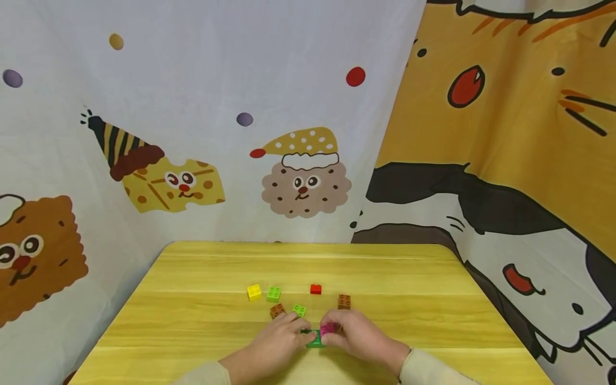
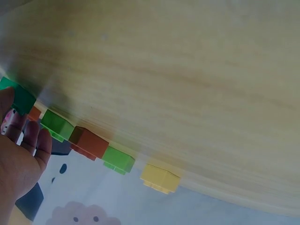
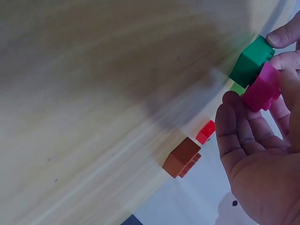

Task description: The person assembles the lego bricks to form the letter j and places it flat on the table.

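Right hand (image 1: 358, 334): grip narrow, thumb and fingers pinching a magenta building block (image 1: 328, 327). Left hand (image 1: 283, 338): grip likewise narrow, thumb on the near side of a dark green building block (image 1: 315, 339), fingers curled behind it. The green block sits between the two hands; the magenta one is at its right-hand end. Right wrist view shows the two very close, magenta overlapping green in the line of sight; whether their studs are engaged cannot be told.

Just beyond the gap between the grips: a lime green block (image 1: 299, 310), studs up. Just beyond the left hand's fingers: a brown block (image 1: 277, 310), partly covered by them in the head view. Farther out past the left hand: a second lime green block (image 1: 274, 294), and left of that a yellow block (image 1: 254, 292). Beyond the right hand, near: another brown block (image 1: 344, 301), four studs up. Straight out between the grips, past the nearer lime block: a small red block (image 1: 315, 289).

All loose blocks rest on the wood-grain counter (image 1: 183, 305). Pale sleeves (image 1: 430, 369) cover both forearms. Past the counter's far edge hangs a printed cloth (image 1: 202, 85) with cartoon figures.
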The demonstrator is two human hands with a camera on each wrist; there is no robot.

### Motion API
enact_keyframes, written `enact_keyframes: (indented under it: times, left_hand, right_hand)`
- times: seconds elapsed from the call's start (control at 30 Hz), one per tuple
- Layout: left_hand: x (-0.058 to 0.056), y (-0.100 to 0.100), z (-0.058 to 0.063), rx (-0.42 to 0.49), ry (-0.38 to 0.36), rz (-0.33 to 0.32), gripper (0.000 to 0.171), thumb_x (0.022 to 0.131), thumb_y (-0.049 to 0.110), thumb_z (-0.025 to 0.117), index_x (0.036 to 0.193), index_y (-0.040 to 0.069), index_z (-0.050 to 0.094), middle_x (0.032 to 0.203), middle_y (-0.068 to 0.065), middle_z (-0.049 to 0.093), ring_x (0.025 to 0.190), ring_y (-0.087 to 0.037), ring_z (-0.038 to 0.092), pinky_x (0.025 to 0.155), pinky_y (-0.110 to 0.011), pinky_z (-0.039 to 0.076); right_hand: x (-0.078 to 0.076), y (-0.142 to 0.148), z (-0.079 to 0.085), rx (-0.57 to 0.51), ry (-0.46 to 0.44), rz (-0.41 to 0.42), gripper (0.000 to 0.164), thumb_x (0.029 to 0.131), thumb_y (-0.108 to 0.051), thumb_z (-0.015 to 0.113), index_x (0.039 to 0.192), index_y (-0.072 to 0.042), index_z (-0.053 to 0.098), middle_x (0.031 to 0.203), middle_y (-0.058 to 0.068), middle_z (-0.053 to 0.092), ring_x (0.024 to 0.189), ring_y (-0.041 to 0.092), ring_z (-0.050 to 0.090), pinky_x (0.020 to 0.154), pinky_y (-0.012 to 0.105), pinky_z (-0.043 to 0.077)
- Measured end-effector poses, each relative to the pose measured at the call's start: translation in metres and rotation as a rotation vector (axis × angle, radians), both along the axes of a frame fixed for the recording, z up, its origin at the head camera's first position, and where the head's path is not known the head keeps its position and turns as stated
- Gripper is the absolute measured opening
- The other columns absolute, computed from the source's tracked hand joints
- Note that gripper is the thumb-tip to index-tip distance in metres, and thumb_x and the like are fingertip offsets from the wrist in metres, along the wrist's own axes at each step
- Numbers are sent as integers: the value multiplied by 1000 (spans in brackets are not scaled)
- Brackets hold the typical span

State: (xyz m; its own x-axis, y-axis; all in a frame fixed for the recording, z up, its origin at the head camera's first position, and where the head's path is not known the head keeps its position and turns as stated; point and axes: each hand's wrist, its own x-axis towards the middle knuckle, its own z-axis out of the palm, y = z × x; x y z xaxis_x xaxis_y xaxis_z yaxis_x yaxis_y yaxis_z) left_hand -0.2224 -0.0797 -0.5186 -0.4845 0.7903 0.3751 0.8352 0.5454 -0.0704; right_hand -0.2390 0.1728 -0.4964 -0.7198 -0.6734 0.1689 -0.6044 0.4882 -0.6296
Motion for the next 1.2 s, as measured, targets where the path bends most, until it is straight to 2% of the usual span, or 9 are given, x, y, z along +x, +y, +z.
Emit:
enact_keyframes:
  times: [0.1,0.2,0.4,0.53,0.77,1.03,1.2]
  left_hand:
    - [-1,0,-1,13,3,-5,39,88,23,75,126,24,68,118,7,64,99,-8,52,78,-20,45]
    - [-1,0,-1,17,7,-10,38,88,23,75,126,24,69,118,7,64,97,-8,52,76,-19,43]
    - [-1,0,-2,15,7,-10,37,89,22,74,126,23,69,118,7,63,97,-8,51,77,-19,43]
    - [-2,0,-3,13,8,-13,40,87,21,75,126,23,68,118,7,63,98,-8,51,79,-20,45]
    - [-2,-1,-4,31,0,-19,39,87,21,76,125,23,69,119,7,64,99,-8,52,82,-20,46]
    - [0,-2,-3,15,6,-14,41,86,18,77,126,22,69,120,5,64,101,-10,53,86,-23,48]
    - [0,-1,-3,11,13,-14,42,85,17,77,126,22,69,120,5,64,101,-10,53,86,-23,48]
  right_hand:
    - [1,0,0,-24,-61,-21,14,96,-34,64,105,-23,67,93,-14,65,80,2,61,65,21,53]
    - [0,-1,-1,-64,-158,-47,12,98,-31,63,105,-22,67,92,-11,66,78,4,62,63,23,54]
    - [-7,-2,-2,-151,-354,-78,16,96,-25,67,106,-12,68,95,-3,70,83,12,66,67,26,55]
    - [-11,-1,-1,-172,-444,-92,22,95,-24,69,108,-7,68,97,0,71,86,17,66,68,29,55]
    - [-19,-2,3,-171,-634,-139,21,91,-25,74,103,-8,74,90,7,73,81,23,67,67,39,58]
    - [-25,-2,-3,-202,-781,-210,28,85,-27,80,103,-6,75,91,11,73,78,21,69,66,36,59]
    - [-27,1,-7,-220,-807,-235,29,84,-28,81,103,-6,75,90,11,73,74,18,68,62,33,58]
